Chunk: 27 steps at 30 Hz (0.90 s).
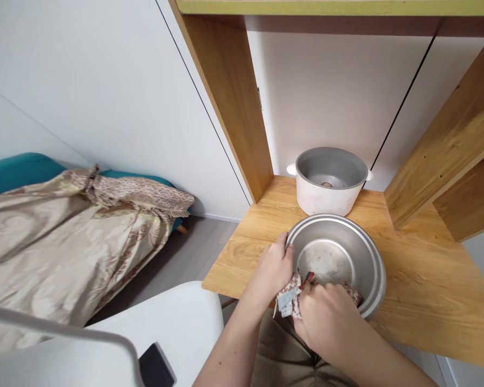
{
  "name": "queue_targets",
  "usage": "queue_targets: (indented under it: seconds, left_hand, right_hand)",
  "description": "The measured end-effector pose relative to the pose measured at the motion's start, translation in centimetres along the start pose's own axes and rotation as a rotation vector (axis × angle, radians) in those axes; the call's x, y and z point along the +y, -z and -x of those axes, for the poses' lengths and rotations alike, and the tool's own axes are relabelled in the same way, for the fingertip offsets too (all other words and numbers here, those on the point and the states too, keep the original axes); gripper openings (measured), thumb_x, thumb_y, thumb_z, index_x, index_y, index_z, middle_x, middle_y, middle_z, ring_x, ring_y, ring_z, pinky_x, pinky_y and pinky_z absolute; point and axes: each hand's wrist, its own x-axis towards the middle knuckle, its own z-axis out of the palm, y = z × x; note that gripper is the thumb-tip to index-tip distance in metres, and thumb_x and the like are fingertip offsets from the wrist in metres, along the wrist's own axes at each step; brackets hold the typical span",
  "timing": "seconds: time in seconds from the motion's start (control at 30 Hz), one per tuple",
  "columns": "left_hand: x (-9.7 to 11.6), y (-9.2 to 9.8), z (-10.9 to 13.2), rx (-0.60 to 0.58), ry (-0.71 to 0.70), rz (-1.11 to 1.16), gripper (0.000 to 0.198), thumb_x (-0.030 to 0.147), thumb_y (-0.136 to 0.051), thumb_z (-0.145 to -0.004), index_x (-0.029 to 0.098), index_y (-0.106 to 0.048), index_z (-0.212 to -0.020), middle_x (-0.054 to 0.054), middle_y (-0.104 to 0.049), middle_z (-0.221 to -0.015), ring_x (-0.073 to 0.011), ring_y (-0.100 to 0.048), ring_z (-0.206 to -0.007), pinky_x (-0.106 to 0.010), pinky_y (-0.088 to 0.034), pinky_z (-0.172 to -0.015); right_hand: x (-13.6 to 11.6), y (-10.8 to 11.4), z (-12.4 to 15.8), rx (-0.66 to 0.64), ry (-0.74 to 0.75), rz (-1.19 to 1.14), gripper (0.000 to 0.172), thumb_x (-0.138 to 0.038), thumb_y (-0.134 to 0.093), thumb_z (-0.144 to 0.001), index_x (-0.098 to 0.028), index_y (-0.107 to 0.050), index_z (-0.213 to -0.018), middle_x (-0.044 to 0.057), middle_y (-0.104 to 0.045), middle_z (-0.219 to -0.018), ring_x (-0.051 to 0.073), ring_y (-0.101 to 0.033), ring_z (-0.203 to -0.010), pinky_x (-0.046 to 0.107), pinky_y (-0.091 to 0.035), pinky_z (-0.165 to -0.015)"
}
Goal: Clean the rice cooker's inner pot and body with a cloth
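Note:
A round silver metal bowl with a wide stepped rim tilts toward me at the front edge of the wooden table. My left hand grips its left rim, fingers curled over the edge. Bunched in my closed right hand is a brown-and-white patterned cloth with a pale blue patch and a red-and-black tag. The cloth lies against the near rim and inner wall of the bowl; my palm hides part of it. Just behind the bowl stands a white rice cooker body, lidless, with a grey inside.
The wooden table has upright boards and a shelf above it. A white chair with a dark phone-like object stands at left. Beyond is a teal couch under a beige cover.

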Motion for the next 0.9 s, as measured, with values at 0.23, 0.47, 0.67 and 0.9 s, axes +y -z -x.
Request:
queue_targets:
  seconds: [0.23,0.47,0.67,0.9]
  left_hand:
    - [0.0,0.2,0.0,-0.013,-0.022,-0.006,0.035,0.028,-0.040,-0.101,0.015,-0.062,-0.125,-0.017,-0.074,-0.119,-0.0308,-0.069,-0.112,-0.040,-0.050,-0.094]
    - [0.4,-0.2,0.4,0.008,0.018,-0.018,0.035,0.028,-0.036,-0.103,0.016,-0.058,-0.127,-0.019,-0.075,-0.115,-0.0320,-0.070,-0.110,-0.040,-0.049,-0.089]
    - [0.8,-0.3,0.6,0.014,0.028,-0.016,0.035,0.028,-0.036,-0.102,0.015,-0.059,-0.124,-0.020,-0.074,-0.117,-0.0336,-0.069,-0.114,-0.041,-0.048,-0.091]
    - [0.4,-0.5,0.3,0.032,0.036,-0.032,0.038,0.027,-0.036,-0.102,0.014,-0.059,-0.130,-0.020,-0.075,-0.116,-0.0325,-0.069,-0.114,-0.040,-0.049,-0.092]
  right_hand:
    - [1.6,-0.4,1.1,0.032,0.069,0.064,0.015,-0.025,-0.062,-0.090,-0.014,-0.072,-0.094,0.014,-0.076,-0.078,0.028,-0.077,-0.075,0.032,-0.048,-0.062]
    - [1.4,0.2,1.2,-0.028,0.080,0.066,0.014,-0.024,-0.064,-0.090,-0.016,-0.074,-0.092,0.012,-0.078,-0.084,0.027,-0.076,-0.083,0.031,-0.048,-0.067]
    - [0.2,-0.4,-0.2,0.004,0.072,0.052,0.020,-0.015,-0.057,-0.090,-0.017,-0.077,-0.088,0.011,-0.078,-0.084,0.026,-0.077,-0.080,0.032,-0.047,-0.064]
    - [-0.3,-0.4,-0.6,0.032,0.064,0.042,0.025,-0.012,-0.053,-0.091,-0.018,-0.077,-0.089,0.011,-0.079,-0.087,0.027,-0.077,-0.081,0.032,-0.048,-0.064]
